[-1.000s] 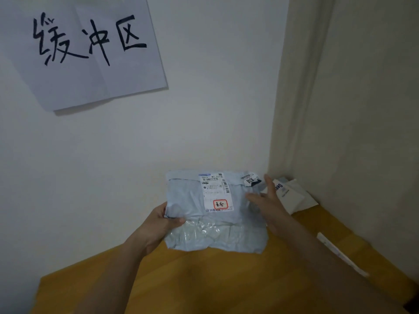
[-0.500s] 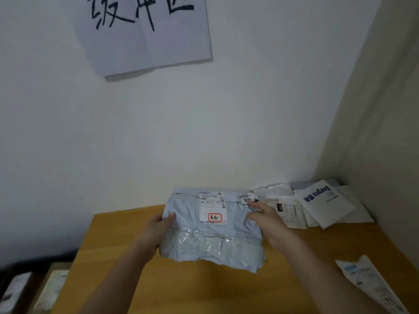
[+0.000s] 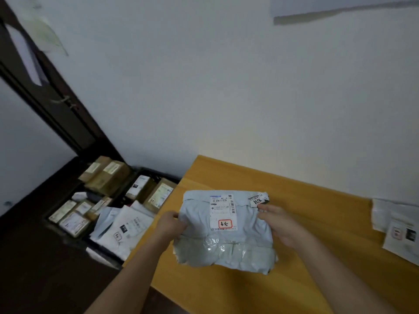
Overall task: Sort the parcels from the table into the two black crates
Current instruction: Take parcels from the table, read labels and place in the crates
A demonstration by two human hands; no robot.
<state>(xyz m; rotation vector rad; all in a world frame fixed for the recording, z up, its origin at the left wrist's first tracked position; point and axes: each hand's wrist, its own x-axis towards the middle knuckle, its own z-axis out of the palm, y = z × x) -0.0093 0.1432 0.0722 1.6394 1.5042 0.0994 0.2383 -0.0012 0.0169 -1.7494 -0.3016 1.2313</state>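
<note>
- We hold the grey parcel (image 3: 226,232) above the table (image 3: 317,205), left hand (image 3: 169,226) pinching its left edge, right hand (image 3: 280,224) gripping its right edge.
- It looks soft, crinkly and light; both side edges suit us best.
- The crates (image 3: 145,175) sit left of the table.

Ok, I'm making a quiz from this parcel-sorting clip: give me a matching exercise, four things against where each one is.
Things:
1. grey parcel
2. brown boxes
3. white parcels
4. red-framed stamp

Places:
A. in the crates on the floor
B. on the grey parcel's label
C. held between both hands
D. lying on the table at the right edge of view

Pairs: 1-C, 2-A, 3-D, 4-B. The left hand and right hand grip the grey parcel's sides.
</note>
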